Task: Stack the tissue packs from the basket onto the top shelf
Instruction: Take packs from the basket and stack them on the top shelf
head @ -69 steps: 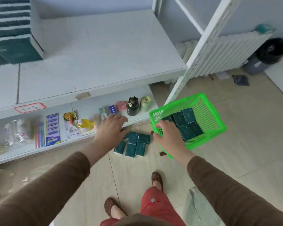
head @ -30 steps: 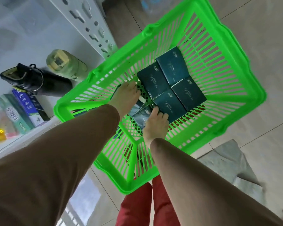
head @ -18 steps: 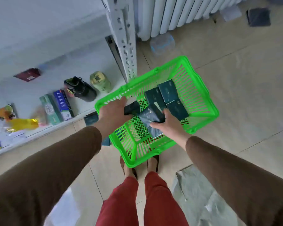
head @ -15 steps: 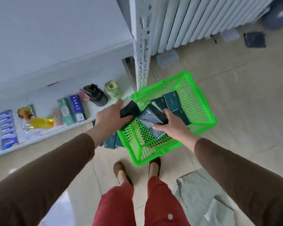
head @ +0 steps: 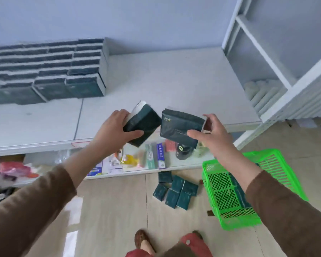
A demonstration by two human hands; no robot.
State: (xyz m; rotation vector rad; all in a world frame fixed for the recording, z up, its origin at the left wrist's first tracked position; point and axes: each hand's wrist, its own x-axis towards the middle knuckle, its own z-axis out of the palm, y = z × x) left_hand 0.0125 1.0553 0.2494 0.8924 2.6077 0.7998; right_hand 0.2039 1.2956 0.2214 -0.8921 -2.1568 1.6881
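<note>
Both arms raised before the top shelf [head: 174,75]. Left hand [head: 111,132] grip closed round one tilted tissue pack [head: 144,125]; right hand [head: 213,136] pinching another pack [head: 180,125]. Green basket [head: 267,164] on floor below.

Brown sleeves [head: 35,204], red trousers [head: 193,247], brown shoes [head: 144,240]

Above the top shelf [head: 174,80] front edge, my left hand [head: 111,130] grips one dark green tissue pack [head: 145,123], my right hand [head: 213,134] another [head: 180,125]; stacked packs [head: 44,71] sit at the shelf's back left.
</note>
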